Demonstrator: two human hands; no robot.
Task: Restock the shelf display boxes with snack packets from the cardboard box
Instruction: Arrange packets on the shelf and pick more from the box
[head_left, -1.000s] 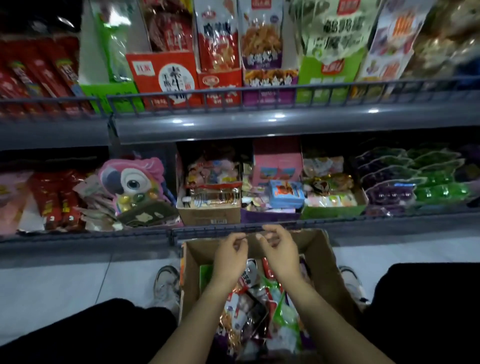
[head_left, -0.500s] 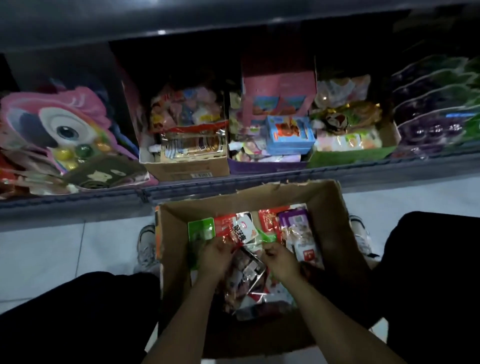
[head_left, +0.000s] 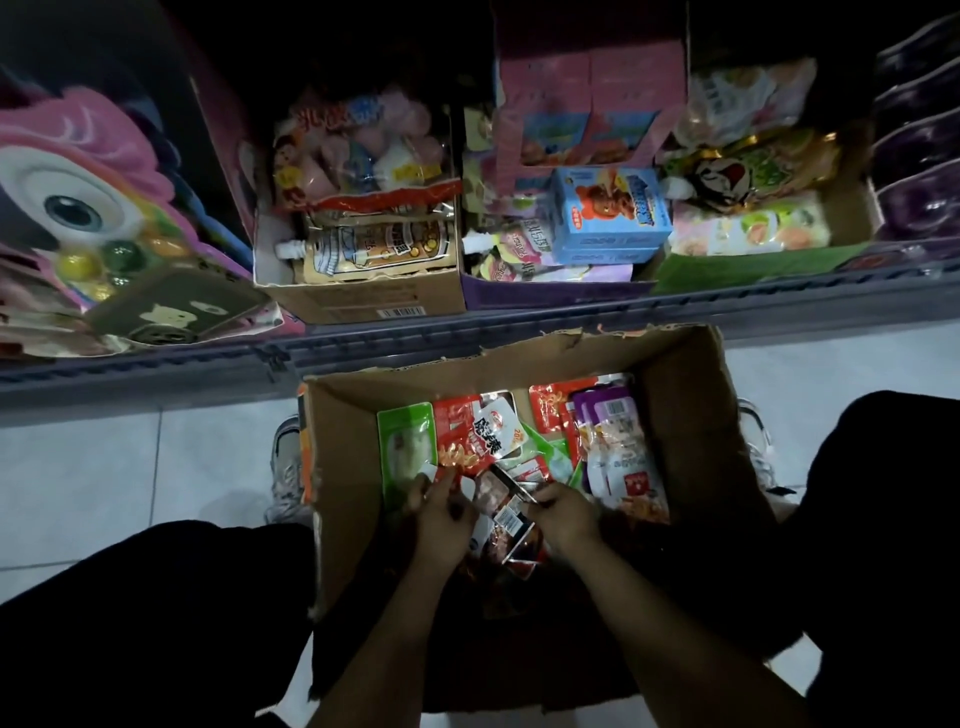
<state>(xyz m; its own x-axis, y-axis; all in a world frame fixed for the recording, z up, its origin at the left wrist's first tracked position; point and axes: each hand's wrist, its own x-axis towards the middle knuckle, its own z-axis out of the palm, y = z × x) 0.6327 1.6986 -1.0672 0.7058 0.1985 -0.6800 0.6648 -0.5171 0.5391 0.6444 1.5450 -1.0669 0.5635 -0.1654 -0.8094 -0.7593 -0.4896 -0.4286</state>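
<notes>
An open cardboard box (head_left: 696, 415) stands on the floor between my knees, holding several snack packets: a green one (head_left: 402, 447), a red one (head_left: 462, 441) and purple ones (head_left: 613, 441). Both hands are down inside it. My left hand (head_left: 441, 514) has its fingers curled round small packets at the red one's lower edge. My right hand (head_left: 563, 517) pinches a small dark packet (head_left: 511, 486). On the low shelf behind stand display boxes: a brown one (head_left: 363, 299), a purple one (head_left: 545, 291) and a green one (head_left: 748, 262).
A pink cartoon-bird display (head_left: 88, 208) fills the shelf's left. Dark purple packs (head_left: 919, 156) line its right end. The shelf's grey front rail (head_left: 156, 353) runs just behind the cardboard box. My dark-trousered knees (head_left: 130, 597) flank the box on the pale tiled floor (head_left: 104, 467).
My view tilted down from the shelves to the box. Both hands dropped from the box's far rim into the packets and now grip small packets there.
</notes>
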